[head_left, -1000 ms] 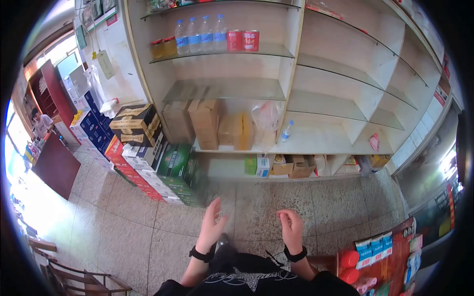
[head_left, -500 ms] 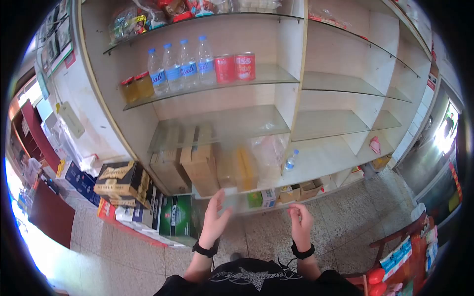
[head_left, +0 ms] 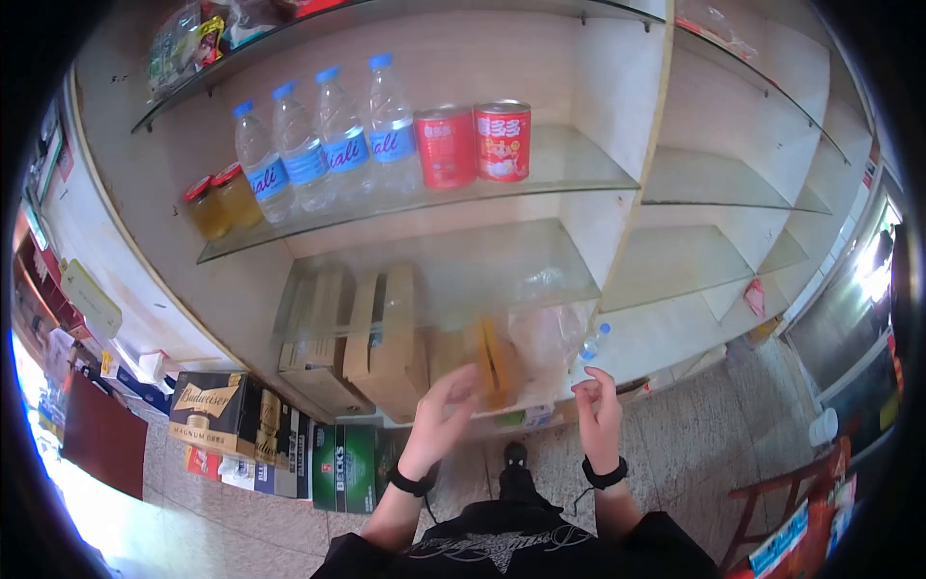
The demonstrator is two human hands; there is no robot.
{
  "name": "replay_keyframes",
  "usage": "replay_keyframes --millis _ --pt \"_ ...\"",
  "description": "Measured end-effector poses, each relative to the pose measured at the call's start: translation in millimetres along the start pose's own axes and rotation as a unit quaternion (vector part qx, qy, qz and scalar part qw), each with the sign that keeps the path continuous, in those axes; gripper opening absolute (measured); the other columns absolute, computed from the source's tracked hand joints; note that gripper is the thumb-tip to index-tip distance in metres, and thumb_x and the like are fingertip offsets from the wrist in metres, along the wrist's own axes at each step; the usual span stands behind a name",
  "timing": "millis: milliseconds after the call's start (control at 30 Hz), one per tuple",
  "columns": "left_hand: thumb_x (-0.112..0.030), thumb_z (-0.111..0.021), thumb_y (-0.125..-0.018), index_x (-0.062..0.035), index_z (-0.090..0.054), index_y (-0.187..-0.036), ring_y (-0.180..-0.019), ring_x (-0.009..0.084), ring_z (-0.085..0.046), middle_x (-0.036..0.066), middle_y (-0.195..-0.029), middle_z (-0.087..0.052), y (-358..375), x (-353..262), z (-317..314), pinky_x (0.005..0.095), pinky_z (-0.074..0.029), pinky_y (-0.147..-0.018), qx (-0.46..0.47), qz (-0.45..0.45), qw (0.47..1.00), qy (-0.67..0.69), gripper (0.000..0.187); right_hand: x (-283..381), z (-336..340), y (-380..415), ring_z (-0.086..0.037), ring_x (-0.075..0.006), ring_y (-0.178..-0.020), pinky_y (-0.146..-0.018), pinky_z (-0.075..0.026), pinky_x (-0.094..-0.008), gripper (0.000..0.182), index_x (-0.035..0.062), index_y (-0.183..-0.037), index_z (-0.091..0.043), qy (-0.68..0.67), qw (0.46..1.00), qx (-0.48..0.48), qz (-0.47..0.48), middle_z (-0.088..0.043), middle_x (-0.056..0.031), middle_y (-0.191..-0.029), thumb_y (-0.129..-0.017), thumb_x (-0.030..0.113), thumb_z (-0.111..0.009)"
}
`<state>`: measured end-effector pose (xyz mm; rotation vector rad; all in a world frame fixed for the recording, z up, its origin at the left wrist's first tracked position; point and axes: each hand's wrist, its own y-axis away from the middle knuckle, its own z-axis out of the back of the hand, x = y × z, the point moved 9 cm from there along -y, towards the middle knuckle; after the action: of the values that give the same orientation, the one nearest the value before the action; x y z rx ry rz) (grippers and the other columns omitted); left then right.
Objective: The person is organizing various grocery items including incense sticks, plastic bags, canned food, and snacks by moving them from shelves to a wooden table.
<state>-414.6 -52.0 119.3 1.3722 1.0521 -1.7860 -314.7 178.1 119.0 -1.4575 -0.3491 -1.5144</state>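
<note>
My left hand (head_left: 444, 420) is raised before the lower shelf, its thumb apart from its fingers and nothing in it. Its fingertips overlap the bottom of an orange-yellow carton (head_left: 495, 365) in this view. To the right, my right hand (head_left: 602, 410) is held up with loosely bent fingers and a gap to the thumb, also holding nothing. Just above it, a small water bottle (head_left: 595, 342) stands on the bottom shelf. Brown cardboard boxes (head_left: 386, 362) stand left of the orange-yellow carton. Clear plastic wrapping (head_left: 550, 333) lies to its right.
On the glass shelf (head_left: 569, 174) above stand several water bottles (head_left: 342, 145), two red cans (head_left: 503, 145) and two jars (head_left: 238, 196). Beer cartons (head_left: 344, 468) are stacked on the floor at left. A wooden chair (head_left: 786, 502) stands at right.
The view has moved closer to the shelves, and one foot now shows forward. Both hands have come nearer the lower shelf, the left one shifting right towards the orange-yellow carton.
</note>
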Motion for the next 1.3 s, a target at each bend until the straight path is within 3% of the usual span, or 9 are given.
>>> replay_keyframes --millis 233,467,733,800,1000,1033,1100,1233,1300 --pt "0.004 -0.055 -0.083 0.0003 -0.041 -0.131 -0.123 0.0216 -0.044 0.013 -0.132 -0.046 -90.0 -46.1 -23.1 0.0344 -0.036 -0.102 -0.013 -0.101 0.995 0.013 0.05 15.5 -28.1 -100.7 -0.054 -0.0155 -0.084 -0.078 -0.043 -0.0283 0.038 0.0009 -0.121 -0.047 0.026 0.99 0.033 0.132 -0.06 -0.0097 -0.096 -0.084 0.002 -0.056" --pt "0.001 -0.057 -0.077 -0.0009 -0.025 -0.141 -0.136 0.0239 -0.024 0.014 -0.146 -0.026 -163.2 -147.3 -18.1 0.0397 -0.022 -0.11 -0.074 -0.229 0.97 -0.037 0.072 131.7 -35.5 -229.3 -0.042 -0.0303 -0.122 -0.101 -0.033 -0.0399 0.07 -0.0023 -0.138 -0.024 -0.108 0.947 0.055 0.296 -0.041 -0.0217 -0.131 -0.082 0.011 -0.063" --pt "0.0 -0.059 -0.074 -0.0013 -0.019 -0.143 -0.138 0.0237 -0.018 0.014 -0.15 -0.017 -212.4 -146.7 -16.4 0.0396 -0.016 -0.112 -0.145 -0.244 0.952 -0.117 0.08 120.7 -96.8 -290.5 -0.031 -0.0321 -0.132 -0.107 -0.027 -0.043 0.077 0.0006 -0.143 -0.015 -0.165 0.95 0.187 0.19 -0.032 -0.0215 -0.14 -0.084 0.014 -0.063" --pt "-0.008 -0.065 -0.074 0.0002 -0.02 -0.142 -0.136 0.0372 -0.021 0.027 -0.145 -0.019 -211.6 -145.4 -13.7 0.0435 -0.022 -0.108 -0.192 -0.26 0.936 -0.142 0.082 122.5 -100.2 -289.8 -0.032 -0.0319 -0.132 -0.106 -0.029 -0.0433 0.077 0.0005 -0.143 -0.015 -0.165 0.945 0.213 0.186 -0.032 -0.0214 -0.141 -0.084 0.015 -0.063" --pt "-0.007 -0.064 -0.073 -0.0003 -0.021 -0.142 -0.135 0.0402 -0.02 0.029 -0.143 -0.018 -211.7 -153.2 -18.5 0.0444 -0.025 -0.106 -0.204 -0.255 0.925 -0.196 0.081 128.4 -100.8 -286.7 -0.034 -0.0304 -0.131 -0.105 -0.031 -0.0437 0.076 0.001 -0.142 -0.016 -0.126 0.943 0.216 0.22 -0.032 -0.0204 -0.141 -0.084 0.015 -0.062" --pt "-0.007 -0.064 -0.073 -0.0003 -0.021 -0.142 -0.135 0.0402 -0.02 0.029 -0.143 -0.018 -211.8 -153.8 -18.6 0.0444 -0.025 -0.106 -0.202 -0.255 0.925 -0.197 0.081 127.4 -101.5 -287.6 -0.033 -0.0304 -0.131 -0.104 -0.031 -0.0439 0.076 0.0015 -0.143 -0.016 -0.125 0.942 0.214 0.228 -0.032 -0.0202 -0.141 -0.084 0.015 -0.062" --pt "-0.001 -0.061 -0.073 -0.004 -0.023 -0.143 -0.136 0.0264 -0.023 0.016 -0.148 -0.018 -213.1 -153.0 -19.0 0.0401 -0.023 -0.109 -0.198 -0.247 0.928 -0.195 0.08 128.4 -100.4 -288.1 -0.033 -0.0303 -0.131 -0.104 -0.032 -0.0441 0.076 0.002 -0.143 -0.015 -0.124 0.94 0.211 0.235 -0.032 -0.02 -0.141 -0.084 0.014 -0.062" --pt "-0.001 -0.06 -0.073 -0.0042 -0.026 -0.142 -0.136 0.0268 -0.024 0.016 -0.147 -0.02 -213.5 -155.2 -20.2 0.0403 -0.025 -0.108 -0.177 -0.261 0.935 -0.161 0.077 133.8 -94.9 -287.9 -0.033 -0.0299 -0.131 -0.102 -0.032 -0.0441 0.078 0.0025 -0.144 -0.014 -0.115 0.943 0.208 0.233 -0.032 -0.0194 -0.142 -0.084 0.015 -0.063" --pt "-0.005 -0.062 -0.073 -0.0027 -0.036 -0.136 -0.131 0.0387 -0.03 0.025 -0.14 -0.029 -197.6 -155.6 -15.3 0.0437 -0.029 -0.104 -0.195 -0.277 0.928 -0.153 0.068 134.5 -95.7 -287.7 -0.034 -0.0298 -0.131 -0.101 -0.032 -0.044 0.079 0.0025 -0.144 -0.013 -0.117 0.943 0.209 0.233 -0.033 -0.0192 -0.142 -0.084 0.015 -0.063"
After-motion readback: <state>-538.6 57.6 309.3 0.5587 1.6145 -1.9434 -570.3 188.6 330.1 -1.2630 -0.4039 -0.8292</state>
